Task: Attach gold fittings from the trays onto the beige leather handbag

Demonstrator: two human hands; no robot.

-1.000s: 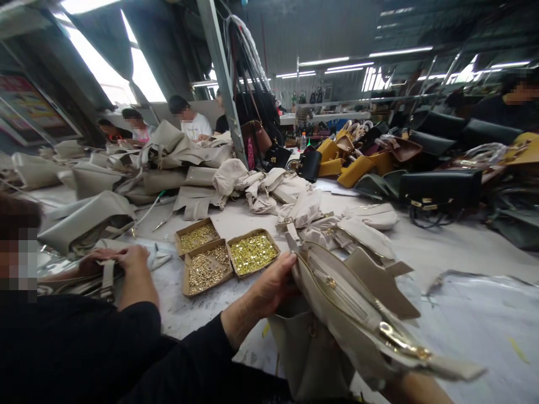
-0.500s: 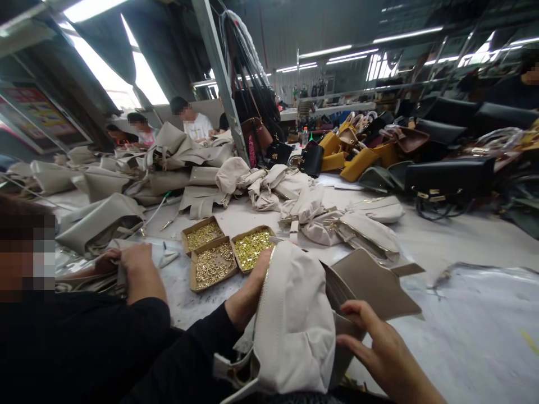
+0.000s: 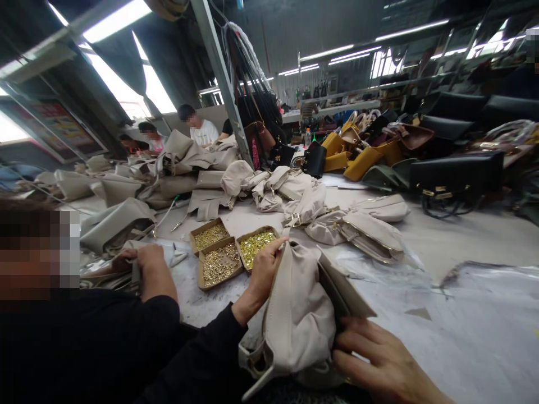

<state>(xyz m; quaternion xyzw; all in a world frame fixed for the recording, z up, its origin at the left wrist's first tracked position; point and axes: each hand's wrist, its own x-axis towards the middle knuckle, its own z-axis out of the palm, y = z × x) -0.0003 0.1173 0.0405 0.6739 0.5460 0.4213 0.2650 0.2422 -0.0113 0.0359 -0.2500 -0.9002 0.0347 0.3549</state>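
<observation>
A cream fabric bag (image 3: pixel 301 306) with a pale edge band stands in front of me, its lower end near my lap. My left hand (image 3: pixel 261 276) is closed on its upper left edge, thumb near the top corner. Against its right side leans a taupe leather panel (image 3: pixel 347 292), seen nearly edge-on. My right hand (image 3: pixel 374 356) has its fingers curled in at the panel's lower edge, beside the bag; the fingertips are partly hidden. A strap (image 3: pixel 259 381) hangs at the bag's lower left.
Open boxes of small gold metal parts (image 3: pixel 219 264) sit beyond my left hand. A co-worker's hand (image 3: pixel 149 258) handles taupe pieces at left. Several cream bags (image 3: pixel 370 233) lie ahead, with dark handbags (image 3: pixel 457 174) at right. A small taupe scrap (image 3: pixel 419 313) lies on the sheet.
The panel has swung in from lying spread at the right to stand close against the bag. My right hand has closed at its lower edge. The bag's top has sagged and narrowed.
</observation>
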